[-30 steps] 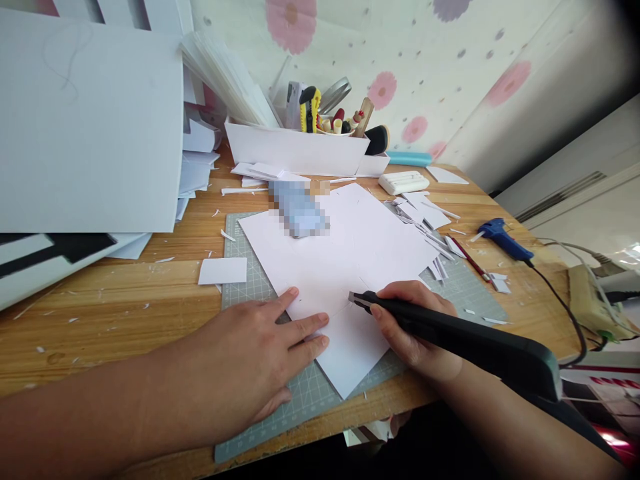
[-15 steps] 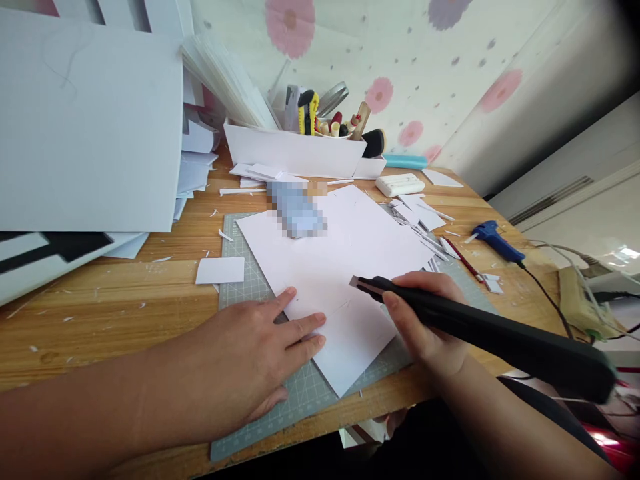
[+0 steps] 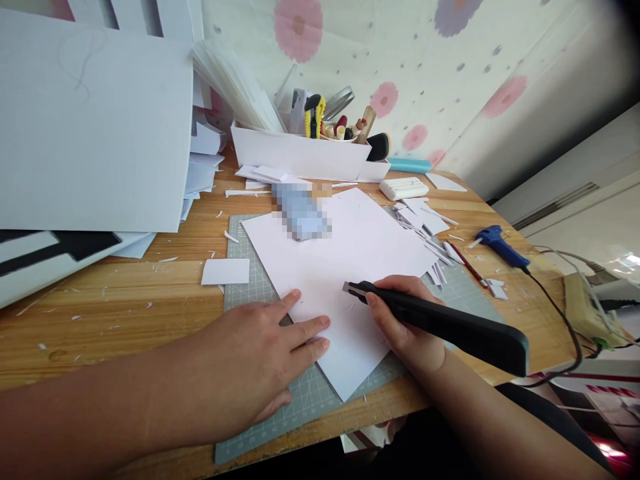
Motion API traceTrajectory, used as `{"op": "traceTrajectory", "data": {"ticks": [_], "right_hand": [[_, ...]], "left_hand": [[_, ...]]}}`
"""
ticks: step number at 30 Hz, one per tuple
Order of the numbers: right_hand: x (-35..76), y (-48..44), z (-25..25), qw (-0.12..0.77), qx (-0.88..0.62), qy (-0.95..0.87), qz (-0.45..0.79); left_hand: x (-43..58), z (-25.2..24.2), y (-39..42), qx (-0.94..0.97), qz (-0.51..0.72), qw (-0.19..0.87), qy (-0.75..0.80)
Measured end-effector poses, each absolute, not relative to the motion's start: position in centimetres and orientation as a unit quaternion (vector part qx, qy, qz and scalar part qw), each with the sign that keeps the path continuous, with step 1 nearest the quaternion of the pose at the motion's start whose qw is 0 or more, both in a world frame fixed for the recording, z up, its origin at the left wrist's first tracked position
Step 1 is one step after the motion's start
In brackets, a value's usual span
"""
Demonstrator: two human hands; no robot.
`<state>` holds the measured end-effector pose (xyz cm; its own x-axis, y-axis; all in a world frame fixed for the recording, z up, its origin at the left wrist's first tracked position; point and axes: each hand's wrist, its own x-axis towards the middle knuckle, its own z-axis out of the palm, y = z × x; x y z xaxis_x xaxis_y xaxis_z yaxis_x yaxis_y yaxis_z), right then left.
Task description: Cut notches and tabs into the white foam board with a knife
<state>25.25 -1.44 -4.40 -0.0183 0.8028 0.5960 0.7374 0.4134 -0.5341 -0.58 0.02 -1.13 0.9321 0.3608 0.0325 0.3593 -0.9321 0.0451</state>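
**Knife tip on the white sheet, other hand pinning it flat**

The left hand [image 3: 255,360] lies palm down with its fingers spread and straight, pressing the near left part of a large white sheet [image 3: 345,267]; the thumb points up toward the middle of the sheet and the fingertips rest on the paper itself. It grips nothing, it only holds the sheet down. The right hand [image 3: 405,320] is closed around a long black knife [image 3: 440,323], fingers wrapped over the front of the handle, and the tip at the left end meets the sheet just right of the left hand's fingertips, with a small gap between blade and fingers. The handle runs out to the right, beyond the near edge of the wooden table [image 3: 115,300].

The sheet lies turned at an angle on a green cutting mat [image 3: 250,280], one corner pointing toward the near table edge and stopping just short of the mat's border. A small white card [image 3: 226,271] sits on bare wood just left of the mat. To the right of the sheet the mat is crowded with paper offcuts [image 3: 425,223], and farther right lies a blue glue gun [image 3: 500,241] with its cord trailing off. At the back stands a white tray [image 3: 300,155] of tools, and big white boards [image 3: 95,127] lean on the left. The open room is the wood left of the mat.
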Motion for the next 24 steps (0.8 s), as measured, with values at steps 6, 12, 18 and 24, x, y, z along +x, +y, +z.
{"op": "traceTrajectory", "data": {"ticks": [6,12,18,24], "right_hand": [[25.14,-1.17,-4.46,0.444,-0.540,-0.715,0.032],[24.94,-1.34,-4.04,0.441,-0.532,-0.722,0.029],[24.67,-1.41,-3.77,0.439,-0.531,-0.725,0.022],[24.52,-1.21,-3.61,0.433,-0.533,-0.726,0.026]], "left_hand": [[-0.45,-1.17,0.23,0.984,0.027,0.015,0.175],[-0.38,-1.16,0.16,0.983,0.021,0.015,0.184],[-0.52,-1.15,0.04,0.983,0.011,0.017,0.183],[-0.44,-1.23,0.14,0.983,0.011,0.019,0.182]]}}
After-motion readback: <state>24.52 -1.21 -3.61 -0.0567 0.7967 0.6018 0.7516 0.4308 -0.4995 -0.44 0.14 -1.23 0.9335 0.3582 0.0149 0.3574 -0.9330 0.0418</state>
